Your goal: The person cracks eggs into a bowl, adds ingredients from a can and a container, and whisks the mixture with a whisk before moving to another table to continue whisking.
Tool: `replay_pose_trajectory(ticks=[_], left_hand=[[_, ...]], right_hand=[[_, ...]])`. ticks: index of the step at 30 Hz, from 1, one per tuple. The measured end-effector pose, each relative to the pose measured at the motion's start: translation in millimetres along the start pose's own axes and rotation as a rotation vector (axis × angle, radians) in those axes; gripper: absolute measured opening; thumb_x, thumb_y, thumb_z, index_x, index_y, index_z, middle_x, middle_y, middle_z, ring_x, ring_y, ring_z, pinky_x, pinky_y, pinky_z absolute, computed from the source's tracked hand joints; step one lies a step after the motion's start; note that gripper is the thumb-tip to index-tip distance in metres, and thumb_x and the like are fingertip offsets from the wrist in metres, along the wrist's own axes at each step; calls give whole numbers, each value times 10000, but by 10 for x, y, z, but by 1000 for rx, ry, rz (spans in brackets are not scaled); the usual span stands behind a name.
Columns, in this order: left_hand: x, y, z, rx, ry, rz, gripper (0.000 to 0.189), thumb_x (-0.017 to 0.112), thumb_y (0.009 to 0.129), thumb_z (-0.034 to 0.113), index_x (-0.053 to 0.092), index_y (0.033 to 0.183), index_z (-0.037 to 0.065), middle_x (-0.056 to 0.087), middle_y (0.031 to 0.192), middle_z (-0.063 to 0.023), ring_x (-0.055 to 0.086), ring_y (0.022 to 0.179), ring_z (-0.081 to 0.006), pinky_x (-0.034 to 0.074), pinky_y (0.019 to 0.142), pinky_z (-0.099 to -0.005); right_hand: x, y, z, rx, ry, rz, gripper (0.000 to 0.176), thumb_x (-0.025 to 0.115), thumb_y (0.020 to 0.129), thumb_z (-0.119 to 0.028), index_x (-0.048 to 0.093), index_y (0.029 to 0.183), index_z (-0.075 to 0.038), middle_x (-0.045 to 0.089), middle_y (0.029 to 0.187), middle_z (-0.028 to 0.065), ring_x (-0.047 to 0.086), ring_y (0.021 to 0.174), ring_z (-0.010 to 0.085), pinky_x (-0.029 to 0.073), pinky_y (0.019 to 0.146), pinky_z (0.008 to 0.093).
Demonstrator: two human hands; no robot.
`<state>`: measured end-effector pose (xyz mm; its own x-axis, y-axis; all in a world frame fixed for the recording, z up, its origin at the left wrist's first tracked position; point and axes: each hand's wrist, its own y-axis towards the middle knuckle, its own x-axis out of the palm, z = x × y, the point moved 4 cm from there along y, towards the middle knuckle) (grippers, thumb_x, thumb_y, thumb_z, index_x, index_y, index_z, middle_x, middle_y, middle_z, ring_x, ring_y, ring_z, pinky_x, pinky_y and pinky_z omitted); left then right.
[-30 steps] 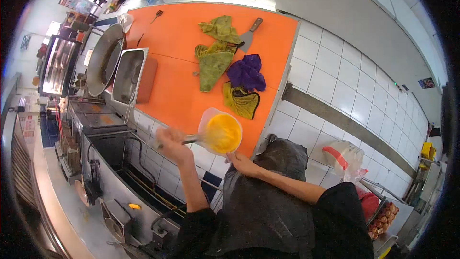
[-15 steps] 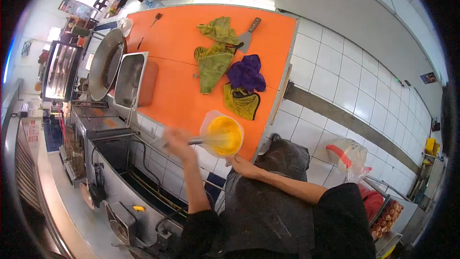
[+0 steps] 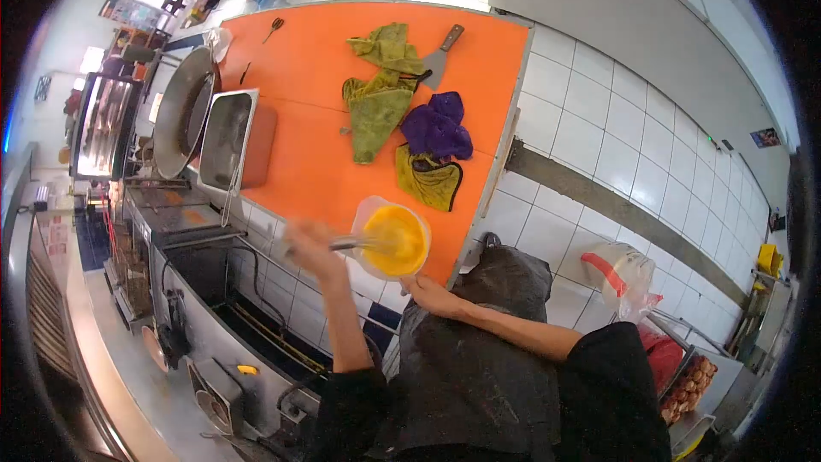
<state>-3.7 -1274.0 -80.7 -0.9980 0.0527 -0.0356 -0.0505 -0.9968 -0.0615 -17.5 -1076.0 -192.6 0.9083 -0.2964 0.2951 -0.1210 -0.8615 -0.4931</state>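
Observation:
A translucent plastic tub [image 3: 369, 212] of bright yellow liquid [image 3: 409, 235], which looks like beaten egg, sits at the near edge of the orange table. My left hand [image 3: 312, 250], blurred by motion, is closed around the handle of a whisk [image 3: 344, 243]. The whisk's wires are in the liquid and smeared by motion. My right hand [image 3: 430, 295] grips the near side of the tub, with part of its fingers hidden against the wall. Beyond the tub lie a yellow-green cloth [image 3: 436, 181] and a purple cloth [image 3: 434, 130].
Green cloths [image 3: 379, 115], a scraper [image 3: 443, 56] and scissors [image 3: 274, 27] lie on the orange table [image 3: 299, 60]. A metal pan [image 3: 229, 141] and a large wok [image 3: 175, 120] stand at its left. A fryer [image 3: 214, 278] is at lower left. Eggs [image 3: 689, 387] sit at lower right.
The whisk and my left hand have shifted slightly within the stirring motion. My right hand stays on the tub. The whole view has moved a little.

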Motion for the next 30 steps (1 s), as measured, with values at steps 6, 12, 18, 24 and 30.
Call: replay_pose_trajectory(ticks=[6,12,18,24,30], left_hand=[[-33,159,-396,1,91,-74,294,512,978,272,434,711,175,446,707,26,446,618,-112,391,543,-306],[-77,138,-294,153,-99,-53,226,488,993,294,469,815,155,475,718,9,452,590,-116,385,515,-283],[-90,-46,-46,190,-24,-6,327,448,1018,259,434,706,161,451,611,3,428,497,-112,339,444,-279],[-83,116,21,-50,2,-181,364,443,1009,343,375,699,164,349,590,38,360,492,-100,304,467,-270],[22,46,-492,-41,-115,2,400,428,1004,271,389,629,140,359,532,41,362,453,-95,312,437,-264]], right_hand=[[47,-67,-122,-95,71,6,554,308,1067,-481,516,1158,25,567,970,85,527,933,202,437,878,345],[23,76,46,-100,45,-13,569,307,1066,-491,487,1215,28,569,979,104,529,927,206,444,863,352],[-14,22,-113,-77,-9,12,597,302,1061,-511,498,1205,34,582,994,111,541,942,216,446,862,357],[44,17,-162,-78,70,-26,603,301,1058,-528,531,1163,20,556,961,94,516,896,202,442,830,360],[43,205,151,-118,42,-36,546,301,1071,-479,498,1202,14,533,994,87,501,933,188,433,859,363]])
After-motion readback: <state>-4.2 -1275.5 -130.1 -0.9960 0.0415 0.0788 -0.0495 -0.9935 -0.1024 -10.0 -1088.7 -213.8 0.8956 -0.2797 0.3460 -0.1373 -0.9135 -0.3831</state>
